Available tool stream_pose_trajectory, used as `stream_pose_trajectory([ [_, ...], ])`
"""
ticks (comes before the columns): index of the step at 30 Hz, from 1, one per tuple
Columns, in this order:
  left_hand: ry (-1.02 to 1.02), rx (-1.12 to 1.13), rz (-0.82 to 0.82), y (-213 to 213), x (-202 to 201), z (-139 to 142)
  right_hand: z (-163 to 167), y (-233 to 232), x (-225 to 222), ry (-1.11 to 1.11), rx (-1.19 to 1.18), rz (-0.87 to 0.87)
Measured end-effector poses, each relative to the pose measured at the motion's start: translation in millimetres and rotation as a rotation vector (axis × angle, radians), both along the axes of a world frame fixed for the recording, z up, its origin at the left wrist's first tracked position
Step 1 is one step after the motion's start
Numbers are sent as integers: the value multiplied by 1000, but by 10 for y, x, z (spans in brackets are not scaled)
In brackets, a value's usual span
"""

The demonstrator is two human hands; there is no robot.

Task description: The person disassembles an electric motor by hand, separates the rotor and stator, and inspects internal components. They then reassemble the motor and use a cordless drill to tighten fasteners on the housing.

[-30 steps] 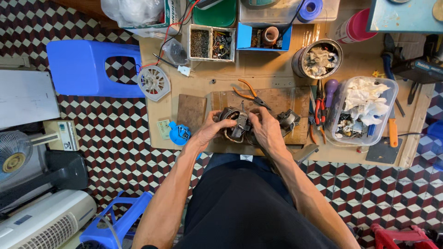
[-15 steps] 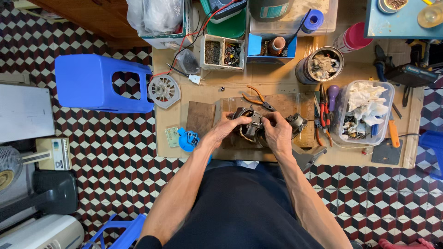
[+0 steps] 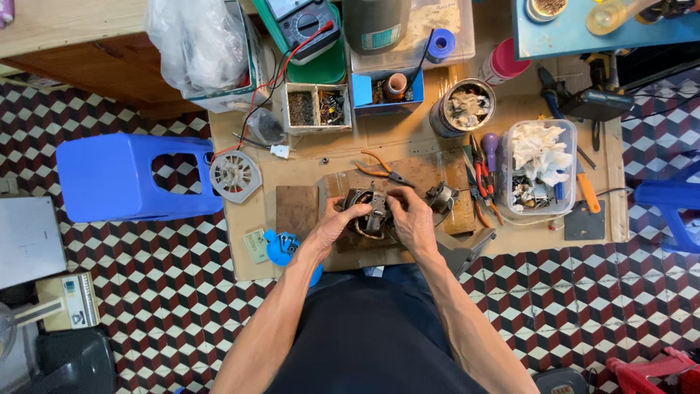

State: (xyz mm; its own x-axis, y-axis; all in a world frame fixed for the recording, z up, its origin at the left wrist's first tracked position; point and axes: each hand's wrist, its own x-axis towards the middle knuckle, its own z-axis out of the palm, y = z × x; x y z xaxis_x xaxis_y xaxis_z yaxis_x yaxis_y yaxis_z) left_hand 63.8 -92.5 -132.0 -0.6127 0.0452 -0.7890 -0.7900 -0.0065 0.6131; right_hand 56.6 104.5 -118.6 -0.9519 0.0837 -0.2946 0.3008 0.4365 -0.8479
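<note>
- While the person sits at the low wooden table [image 3: 408,131], both hands work a small electric motor [image 3: 370,211] near the table's front edge, on a brown board [image 3: 415,171]; its dark metal core and copper windings show between the fingers.
- Left hand [image 3: 334,222] curls around the motor's left side, fingers closed on it; right hand [image 3: 410,217] grips the right side, thumb and fingertips pressed on the top.
- Orange-handled pliers [image 3: 380,169] lie just behind the motor; a second small motor part [image 3: 440,197] sits just right of the right hand.
- Red-handled cutters [image 3: 477,171] and a purple-handled screwdriver [image 3: 491,149] lie further right, beside a clear plastic tub [image 3: 541,169] of white rags.
- A round grey fan grille [image 3: 235,175] sits at the table's left edge; a blue plastic stool [image 3: 120,179] stands on the chequered floor [image 3: 146,292] beside it.
</note>
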Motion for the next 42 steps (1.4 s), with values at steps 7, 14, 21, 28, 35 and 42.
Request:
stream_pose_trajectory([
  [7, 15, 48, 47, 229, -13, -11, -1, 109, -9, 152, 15, -81],
  [14, -61, 39, 38, 369, 24, 160, 117, 109, 11, -33, 162, -198],
  [21, -97, 24, 49, 434, 5, 145, 210, 277, 63, -82, 14, -152],
  [28, -32, -28, 11, 358, 42, 114, 45, 173, 108, 157, 17, -141],
  [35, 205, -2, 114, -180, 251, -138, 131, -333, 156, 15, 359, 65],
  [42, 148, 22, 262, -649, 426, -205, 701, -981, 1287, 158, 408, 521],
])
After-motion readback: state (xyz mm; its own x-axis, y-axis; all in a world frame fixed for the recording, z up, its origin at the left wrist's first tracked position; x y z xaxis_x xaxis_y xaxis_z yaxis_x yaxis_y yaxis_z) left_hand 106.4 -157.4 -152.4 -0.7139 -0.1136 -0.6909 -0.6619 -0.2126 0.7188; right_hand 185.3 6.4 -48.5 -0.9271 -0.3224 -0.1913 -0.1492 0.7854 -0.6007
